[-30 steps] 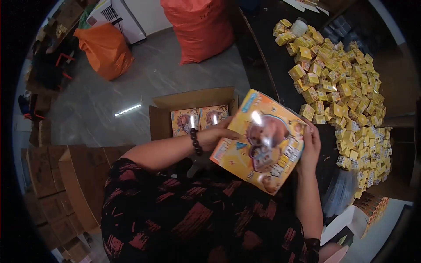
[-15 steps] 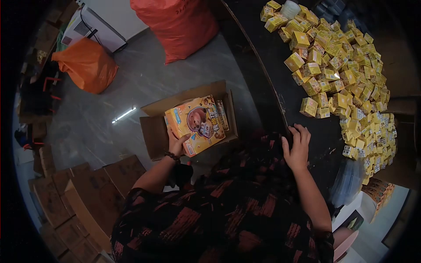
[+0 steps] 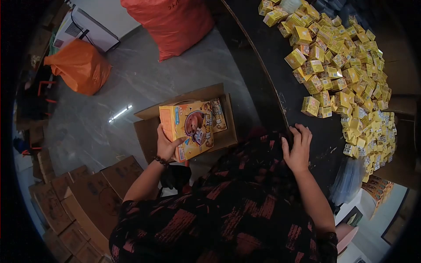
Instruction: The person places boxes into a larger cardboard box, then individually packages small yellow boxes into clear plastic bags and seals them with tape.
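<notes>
My left hand (image 3: 167, 143) grips a yellow printed box (image 3: 195, 129) by its near left edge, thumb on the front and the other fingers round the side. A brown cartoon figure and large lettering show on its front. The box is over an open cardboard carton (image 3: 146, 135) on the floor. Inside the carton, another printed box (image 3: 219, 115) is partly hidden behind the held one. My right hand (image 3: 298, 147) lies on the edge of the dark table (image 3: 280, 72), fingers loosely spread, with nothing in it.
Small yellow boxes (image 3: 337, 74) are heaped on the table, with clear plastic sleeves (image 3: 346, 182) nearby. A red sack (image 3: 173, 26) and an orange bag (image 3: 81, 68) stand on the floor. Closed cartons (image 3: 87, 197) are stacked at lower left.
My left hand has shifted slightly left with the yellow box, which is turned more upright in view. More of the other box in the carton shows. My right hand stays on the table edge.
</notes>
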A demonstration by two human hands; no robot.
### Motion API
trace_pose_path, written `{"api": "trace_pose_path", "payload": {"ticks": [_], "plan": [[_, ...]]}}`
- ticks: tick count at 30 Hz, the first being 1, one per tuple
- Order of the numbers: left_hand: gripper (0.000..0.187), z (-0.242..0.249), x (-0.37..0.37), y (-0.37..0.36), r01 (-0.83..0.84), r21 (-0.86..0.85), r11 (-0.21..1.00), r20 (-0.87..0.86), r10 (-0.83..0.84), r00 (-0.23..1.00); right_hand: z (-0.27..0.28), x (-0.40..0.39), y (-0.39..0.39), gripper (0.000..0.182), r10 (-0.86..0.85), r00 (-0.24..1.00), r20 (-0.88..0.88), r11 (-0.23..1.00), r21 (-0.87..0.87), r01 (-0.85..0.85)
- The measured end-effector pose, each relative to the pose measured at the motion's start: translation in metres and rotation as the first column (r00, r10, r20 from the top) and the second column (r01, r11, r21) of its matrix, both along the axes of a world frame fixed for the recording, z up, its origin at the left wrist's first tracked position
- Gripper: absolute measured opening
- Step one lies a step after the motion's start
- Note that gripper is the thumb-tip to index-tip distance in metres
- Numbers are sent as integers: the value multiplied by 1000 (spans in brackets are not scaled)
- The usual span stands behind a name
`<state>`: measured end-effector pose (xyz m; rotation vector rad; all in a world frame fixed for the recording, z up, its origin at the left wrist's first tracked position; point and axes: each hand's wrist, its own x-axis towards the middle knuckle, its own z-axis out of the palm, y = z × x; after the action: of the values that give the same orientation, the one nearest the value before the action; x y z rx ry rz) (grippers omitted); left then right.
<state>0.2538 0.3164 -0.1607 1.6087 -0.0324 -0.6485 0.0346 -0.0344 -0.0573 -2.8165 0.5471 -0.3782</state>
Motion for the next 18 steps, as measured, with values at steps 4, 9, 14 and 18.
{"api": "trace_pose_path", "payload": {"ticks": [4,9,14,18], "plan": [[80,-6,-13,0,-78,66,995,127,69,990,0,-1,0,37,-2,1000,-6,1000,-10,2],[72,-19,-13,9,-246,103,964,-128,258,958,-2,-1,-1,37,-3,1000,-4,1000,-8,3],[70,-77,-10,-9,-260,94,961,-272,276,922,-2,-1,1,37,-15,1000,-14,999,-36,14],[64,-85,-1,-42,-85,-21,996,-305,74,949,-1,-1,0,38,-18,1000,-11,999,-28,18]]}}
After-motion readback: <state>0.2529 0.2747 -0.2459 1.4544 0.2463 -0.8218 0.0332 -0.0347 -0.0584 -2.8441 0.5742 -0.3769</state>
